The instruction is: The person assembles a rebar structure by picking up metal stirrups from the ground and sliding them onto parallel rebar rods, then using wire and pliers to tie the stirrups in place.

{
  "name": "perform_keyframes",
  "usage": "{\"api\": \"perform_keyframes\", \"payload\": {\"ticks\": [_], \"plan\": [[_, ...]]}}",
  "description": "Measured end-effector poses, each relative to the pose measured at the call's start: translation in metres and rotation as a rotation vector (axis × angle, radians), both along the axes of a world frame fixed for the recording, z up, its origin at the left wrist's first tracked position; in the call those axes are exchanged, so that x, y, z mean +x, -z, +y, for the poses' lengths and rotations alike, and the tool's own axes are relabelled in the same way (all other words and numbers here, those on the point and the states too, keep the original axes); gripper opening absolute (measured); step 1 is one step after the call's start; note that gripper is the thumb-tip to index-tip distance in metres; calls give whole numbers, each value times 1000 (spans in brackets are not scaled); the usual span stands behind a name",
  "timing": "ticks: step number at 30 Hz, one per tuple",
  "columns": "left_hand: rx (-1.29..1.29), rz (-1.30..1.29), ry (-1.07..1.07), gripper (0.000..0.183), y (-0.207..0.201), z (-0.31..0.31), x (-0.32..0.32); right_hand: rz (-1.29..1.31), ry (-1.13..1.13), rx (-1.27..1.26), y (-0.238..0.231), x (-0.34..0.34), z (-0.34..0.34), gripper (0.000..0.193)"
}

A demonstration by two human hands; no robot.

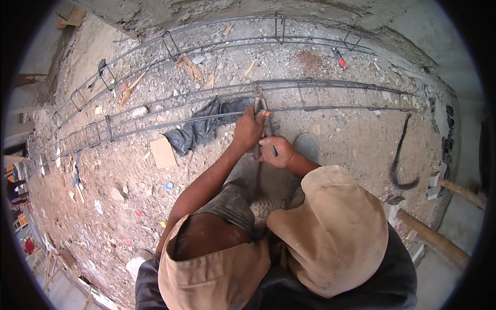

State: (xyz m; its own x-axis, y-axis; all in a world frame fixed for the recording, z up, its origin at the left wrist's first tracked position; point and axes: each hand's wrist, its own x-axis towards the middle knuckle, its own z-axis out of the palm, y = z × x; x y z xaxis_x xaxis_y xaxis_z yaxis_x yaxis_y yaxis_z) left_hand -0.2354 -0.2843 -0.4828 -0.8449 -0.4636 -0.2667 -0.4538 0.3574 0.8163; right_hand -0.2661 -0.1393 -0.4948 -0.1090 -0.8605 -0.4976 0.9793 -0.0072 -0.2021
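Observation:
Both of my hands are on a pair of long-handled metal pincers [259, 94], whose jaws point away from me over the nearer rebar cage [330, 108]. My left hand [249, 129] is closed around the handles just below the jaws, beside the cage's near bar. Closer to me, my right hand [277, 153] grips the lower handle, its dark end showing past the fingers. A small orange spot shows on the tool by my left fingertips. Whether the jaws hold wire is too small to tell. Crumpled black plastic sheeting [199, 129] lies under the cage, left of my hands.
A second rebar cage [227, 46] runs along the wall at the far side. Near its right end lies a red-handled tool [341, 61]. Rubble, a cardboard piece [164, 153] and a blue cap [169, 186] litter the ground. At right are a curved black strip [397, 165] and a wooden pole [434, 237].

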Motion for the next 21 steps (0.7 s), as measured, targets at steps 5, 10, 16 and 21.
{"api": "perform_keyframes", "payload": {"ticks": [5,10,16,21], "plan": [[497,-6,-145,55,-17,8,-11,276,-55,216,8,-9,14,31],[954,-188,-452,51,-21,28,-57,1665,-568,913,-11,-14,14,44],[1187,106,-577,40,12,36,-49,1857,-530,837,-69,-13,12,49],[1321,96,-456,38,19,28,-42,789,-29,567,-38,-10,27,38]]}}
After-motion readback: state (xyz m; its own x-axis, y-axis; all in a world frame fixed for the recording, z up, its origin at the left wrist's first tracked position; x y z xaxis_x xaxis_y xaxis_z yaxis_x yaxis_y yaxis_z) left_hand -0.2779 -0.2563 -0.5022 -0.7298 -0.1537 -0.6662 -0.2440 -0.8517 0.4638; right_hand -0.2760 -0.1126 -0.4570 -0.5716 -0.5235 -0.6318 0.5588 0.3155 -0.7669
